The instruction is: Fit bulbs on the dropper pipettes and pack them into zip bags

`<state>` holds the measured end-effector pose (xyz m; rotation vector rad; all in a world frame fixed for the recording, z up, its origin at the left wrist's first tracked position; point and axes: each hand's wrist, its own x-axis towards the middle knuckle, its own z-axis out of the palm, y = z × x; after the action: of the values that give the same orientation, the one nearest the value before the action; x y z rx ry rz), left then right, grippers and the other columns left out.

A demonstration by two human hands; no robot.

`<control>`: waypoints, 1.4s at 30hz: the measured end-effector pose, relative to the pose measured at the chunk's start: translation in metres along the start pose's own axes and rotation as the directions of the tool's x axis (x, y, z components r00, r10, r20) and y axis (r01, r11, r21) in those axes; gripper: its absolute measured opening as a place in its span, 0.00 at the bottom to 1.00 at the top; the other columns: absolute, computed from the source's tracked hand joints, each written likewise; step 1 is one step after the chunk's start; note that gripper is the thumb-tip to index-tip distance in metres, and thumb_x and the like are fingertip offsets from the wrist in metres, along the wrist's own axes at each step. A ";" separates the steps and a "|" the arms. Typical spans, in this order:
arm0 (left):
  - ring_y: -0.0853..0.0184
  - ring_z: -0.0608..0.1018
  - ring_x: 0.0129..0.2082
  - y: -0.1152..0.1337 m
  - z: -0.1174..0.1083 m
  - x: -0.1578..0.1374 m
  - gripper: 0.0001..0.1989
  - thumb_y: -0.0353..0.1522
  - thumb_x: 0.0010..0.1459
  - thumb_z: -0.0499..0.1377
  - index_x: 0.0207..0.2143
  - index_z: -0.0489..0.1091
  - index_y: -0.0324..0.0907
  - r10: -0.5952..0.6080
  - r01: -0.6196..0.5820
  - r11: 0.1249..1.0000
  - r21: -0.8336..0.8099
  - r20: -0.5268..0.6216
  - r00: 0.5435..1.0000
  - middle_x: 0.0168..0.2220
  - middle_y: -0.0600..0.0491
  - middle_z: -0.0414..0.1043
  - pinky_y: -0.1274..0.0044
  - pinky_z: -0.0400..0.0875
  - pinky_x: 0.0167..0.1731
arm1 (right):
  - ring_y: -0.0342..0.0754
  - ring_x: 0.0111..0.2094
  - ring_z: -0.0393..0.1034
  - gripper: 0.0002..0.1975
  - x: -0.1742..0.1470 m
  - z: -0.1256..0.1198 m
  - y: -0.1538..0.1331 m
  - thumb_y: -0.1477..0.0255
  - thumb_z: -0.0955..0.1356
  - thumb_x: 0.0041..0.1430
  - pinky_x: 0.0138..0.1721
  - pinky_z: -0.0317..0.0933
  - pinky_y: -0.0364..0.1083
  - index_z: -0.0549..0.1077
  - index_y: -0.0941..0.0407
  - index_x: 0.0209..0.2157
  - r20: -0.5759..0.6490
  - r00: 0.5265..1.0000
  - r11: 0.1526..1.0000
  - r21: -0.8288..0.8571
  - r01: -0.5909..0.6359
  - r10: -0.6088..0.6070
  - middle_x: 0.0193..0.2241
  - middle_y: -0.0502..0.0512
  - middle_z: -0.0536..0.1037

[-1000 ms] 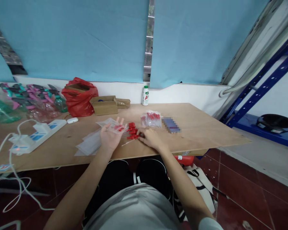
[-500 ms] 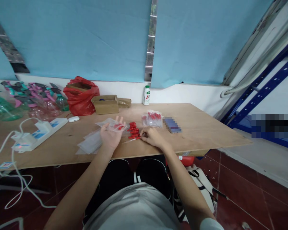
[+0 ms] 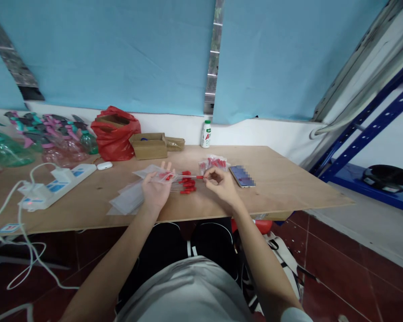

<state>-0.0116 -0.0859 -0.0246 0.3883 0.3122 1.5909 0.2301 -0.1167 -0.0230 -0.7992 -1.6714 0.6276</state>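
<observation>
My left hand point(image 3: 156, 190) is palm up with a clear plastic bag point(image 3: 151, 172) held in it, and red ends show through the plastic. Between the thumb and fingertips of my right hand point(image 3: 221, 185) is the red end of a thin red-handled tool point(image 3: 199, 177). Its slim shaft points left toward the bag's opening; I cannot tell whether the tip is inside. On the table between my hands lies a pile of similar red-handled tools point(image 3: 188, 188). Flat clear bags point(image 3: 126, 199) lie under and left of my left hand.
Filled bags with red ends point(image 3: 216, 161) and a phone point(image 3: 242, 176) lie beyond my right hand. Farther back stand a white bottle point(image 3: 206, 134), a cardboard box point(image 3: 149, 146) and a red plastic bag point(image 3: 116, 138). A power strip point(image 3: 57, 190) and spray bottles point(image 3: 53, 143) are at left.
My right hand has lifted a red-handled tool off the table and brought it up level with the bag. My left hand has stayed nearly in place with the bag.
</observation>
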 end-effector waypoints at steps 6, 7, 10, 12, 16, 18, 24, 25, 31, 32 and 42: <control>0.56 0.71 0.70 -0.001 0.003 -0.003 0.22 0.23 0.56 0.54 0.52 0.74 0.41 -0.010 0.010 1.000 0.011 0.014 1.000 0.70 0.43 0.67 0.62 0.69 0.68 | 0.48 0.36 0.75 0.03 -0.001 0.012 -0.009 0.72 0.71 0.59 0.43 0.67 0.46 0.77 0.54 0.36 0.023 0.998 0.996 -0.062 0.057 -0.056 0.34 0.52 0.80; 0.56 0.71 0.70 -0.001 0.004 -0.004 0.23 0.23 0.55 0.54 0.52 0.74 0.41 -0.011 0.011 1.000 0.014 0.016 1.000 0.70 0.42 0.66 0.62 0.69 0.69 | 0.48 0.37 0.75 0.03 -0.002 0.015 -0.010 0.72 0.71 0.59 0.43 0.67 0.47 0.77 0.54 0.36 0.027 0.998 0.994 -0.088 0.067 -0.065 0.35 0.52 0.80; 0.56 0.70 0.71 -0.002 0.004 -0.005 0.28 0.22 0.53 0.54 0.57 0.73 0.41 -0.014 0.013 1.000 0.025 0.031 0.999 0.71 0.43 0.67 0.61 0.68 0.69 | 0.48 0.36 0.75 0.02 -0.002 0.029 -0.011 0.73 0.70 0.60 0.44 0.68 0.47 0.77 0.54 0.35 0.017 0.996 0.986 -0.138 0.094 -0.092 0.34 0.52 0.81; 0.57 0.70 0.71 -0.002 0.005 -0.007 0.33 0.21 0.53 0.54 0.61 0.71 0.42 -0.025 0.023 0.999 0.036 0.044 0.999 0.70 0.45 0.67 0.61 0.68 0.70 | 0.48 0.35 0.75 0.03 -0.003 0.040 -0.011 0.72 0.70 0.61 0.42 0.69 0.47 0.78 0.54 0.36 0.009 0.994 0.984 -0.142 0.107 -0.107 0.34 0.52 0.81; 0.55 0.73 0.69 -0.004 0.004 -0.009 0.40 0.21 0.52 0.54 0.69 0.66 0.45 -0.075 0.070 0.995 0.067 0.080 0.994 0.69 0.46 0.69 0.60 0.70 0.69 | 0.46 0.29 0.73 0.05 -0.008 0.063 -0.008 0.68 0.73 0.64 0.35 0.67 0.45 0.80 0.53 0.38 -0.056 0.996 0.992 -0.111 0.060 -0.067 0.30 0.50 0.81; 0.53 0.76 0.66 -0.005 0.003 -0.011 0.42 0.22 0.53 0.55 0.71 0.63 0.44 -0.137 0.125 0.986 0.107 0.121 0.983 0.68 0.44 0.71 0.60 0.71 0.67 | 0.46 0.28 0.73 0.06 -0.011 0.074 -0.006 0.66 0.74 0.65 0.34 0.67 0.45 0.81 0.53 0.37 -0.100 0.994 0.993 -0.116 0.037 -0.049 0.30 0.51 0.82; 0.54 0.80 0.61 -0.011 0.001 -0.017 0.45 0.22 0.52 0.55 0.75 0.58 0.42 -0.333 0.270 0.925 0.268 0.226 0.915 0.65 0.42 0.75 0.60 0.72 0.65 | 0.46 0.27 0.73 0.03 -0.020 0.092 -0.004 0.69 0.75 0.64 0.36 0.68 0.46 0.84 0.52 0.36 -0.194 0.978 0.990 -0.135 0.045 -0.071 0.30 0.49 0.84; 0.55 0.81 0.60 -0.012 0.000 -0.018 0.45 0.22 0.52 0.55 0.75 0.58 0.41 -0.342 0.273 0.921 0.279 0.240 0.909 0.64 0.42 0.75 0.60 0.71 0.65 | 0.46 0.26 0.73 0.02 -0.021 0.093 -0.004 0.69 0.76 0.63 0.36 0.68 0.46 0.84 0.52 0.36 -0.214 0.974 0.990 -0.137 0.046 -0.075 0.29 0.49 0.84; 0.54 0.80 0.61 -0.012 -0.002 -0.016 0.45 0.23 0.53 0.55 0.75 0.57 0.36 -0.377 0.304 0.909 0.287 0.250 0.892 0.64 0.39 0.75 0.63 0.73 0.63 | 0.48 0.30 0.73 0.06 -0.022 0.095 -0.007 0.67 0.74 0.67 0.36 0.67 0.47 0.85 0.52 0.37 -0.216 0.966 0.974 -0.202 0.099 -0.143 0.33 0.52 0.84; 0.53 0.80 0.61 -0.011 -0.002 -0.015 0.45 0.23 0.53 0.55 0.75 0.57 0.36 -0.383 0.316 0.909 0.272 0.243 0.891 0.64 0.38 0.75 0.62 0.74 0.62 | 0.49 0.31 0.74 0.06 -0.021 0.095 -0.007 0.67 0.73 0.67 0.38 0.68 0.47 0.85 0.52 0.38 -0.194 0.969 0.971 -0.213 0.110 -0.152 0.34 0.53 0.83; 0.54 0.76 0.66 -0.006 0.001 -0.008 0.37 0.23 0.53 0.55 0.67 0.67 0.44 -0.116 0.115 0.993 0.015 0.050 0.992 0.69 0.43 0.70 0.62 0.76 0.63 | 0.47 0.31 0.74 0.16 -0.005 0.052 0.008 0.74 0.68 0.67 0.40 0.66 0.45 0.80 0.53 0.53 -0.057 0.998 0.914 -0.404 -0.036 0.014 0.36 0.51 0.82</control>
<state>-0.0049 -0.0938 -0.0265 0.4126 0.3001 1.4640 0.1816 -0.1155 -0.0449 -1.1238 -1.7691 0.2710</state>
